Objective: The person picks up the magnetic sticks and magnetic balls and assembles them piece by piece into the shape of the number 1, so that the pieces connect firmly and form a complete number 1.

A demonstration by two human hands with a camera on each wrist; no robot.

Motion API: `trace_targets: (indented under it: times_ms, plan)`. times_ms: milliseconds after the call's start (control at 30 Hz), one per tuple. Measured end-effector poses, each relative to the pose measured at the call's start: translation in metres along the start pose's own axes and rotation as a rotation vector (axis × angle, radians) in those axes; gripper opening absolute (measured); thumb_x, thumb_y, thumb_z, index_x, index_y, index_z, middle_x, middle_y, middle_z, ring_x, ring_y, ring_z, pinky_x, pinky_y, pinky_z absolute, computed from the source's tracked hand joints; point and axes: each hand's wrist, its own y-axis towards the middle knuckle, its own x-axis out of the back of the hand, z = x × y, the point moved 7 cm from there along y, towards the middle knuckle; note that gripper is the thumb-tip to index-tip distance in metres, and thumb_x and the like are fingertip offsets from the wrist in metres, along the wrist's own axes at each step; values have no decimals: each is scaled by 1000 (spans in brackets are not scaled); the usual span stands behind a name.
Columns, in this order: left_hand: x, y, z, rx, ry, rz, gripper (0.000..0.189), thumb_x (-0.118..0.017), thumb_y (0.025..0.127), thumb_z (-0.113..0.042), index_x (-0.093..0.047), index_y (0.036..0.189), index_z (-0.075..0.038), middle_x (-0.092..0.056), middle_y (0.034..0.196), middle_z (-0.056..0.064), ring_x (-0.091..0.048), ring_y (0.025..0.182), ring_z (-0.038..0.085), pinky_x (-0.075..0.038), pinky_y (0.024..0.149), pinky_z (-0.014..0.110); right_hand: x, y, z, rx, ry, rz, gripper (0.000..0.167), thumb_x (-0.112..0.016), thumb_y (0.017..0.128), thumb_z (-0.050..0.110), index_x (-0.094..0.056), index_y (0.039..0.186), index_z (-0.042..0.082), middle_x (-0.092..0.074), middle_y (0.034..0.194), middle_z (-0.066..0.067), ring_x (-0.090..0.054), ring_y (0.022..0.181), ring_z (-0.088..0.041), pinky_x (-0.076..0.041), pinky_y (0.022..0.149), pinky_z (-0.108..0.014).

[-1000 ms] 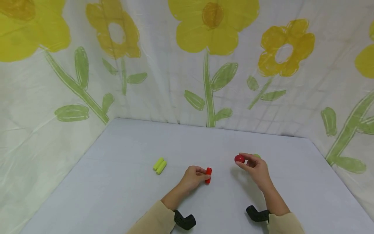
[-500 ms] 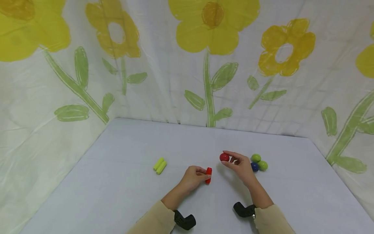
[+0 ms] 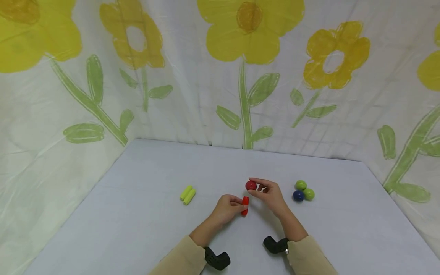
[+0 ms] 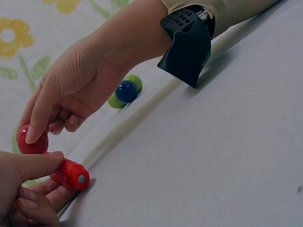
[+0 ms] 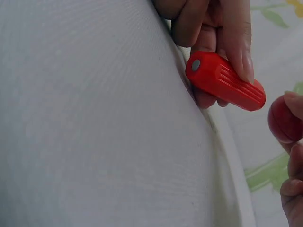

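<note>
My left hand [image 3: 227,209] pinches a short red rod [image 3: 245,206] between thumb and fingers, over the middle of the table. In the right wrist view the red rod [image 5: 225,80] shows grooved sides and a round grey metal spot at one end. Thumb and fingertips of my right hand [image 3: 271,194] hold a shiny red ball [image 3: 251,185] just beyond the rod's far end. From the left wrist, the ball [image 4: 32,140] overlaps the far end of the rod [image 4: 70,174]. A seam line crosses the ball [image 5: 285,120] in the right wrist view.
Two yellow-green rods [image 3: 188,194] lie side by side on the white table [image 3: 144,229], left of my hands. To the right, two green balls [image 3: 309,194] and a dark blue ball [image 3: 298,196] sit clustered. A flower-printed cloth [image 3: 189,95] hangs behind the table.
My right hand has carried the red ball leftward to the far end of the red rod, uncovering the green and blue balls. The left hand has stayed still with the rod.
</note>
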Motion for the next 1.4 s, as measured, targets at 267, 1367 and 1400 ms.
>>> trace_targets:
  times_ms: [267,1367,1400]
  plan:
    - [2,0,-1,-13,8,5,18,-72,87,-9,-68,95,6,-68,80,7,-55,70,12,-45,63,24,-9,3,-4,33,-2,24,38,-78,81,4,-68,117,-3,-62,93,-11,-49,76,-13,-37,60,-22]
    - [0,1,-1,-16,9,3,18,-72,87,-8,-66,94,7,-68,82,7,-57,71,12,-46,64,24,-12,-5,-6,-131,-6,44,33,-69,90,9,-65,121,-4,-67,102,-10,-54,84,-17,-41,68,-28]
    - [0,1,-1,-18,9,2,18,-72,87,-8,-66,94,7,-68,81,7,-56,71,12,-46,64,24,-12,-7,-2,-134,-4,46,33,-68,91,7,-64,121,-6,-67,102,-11,-54,84,-17,-40,68,-28]
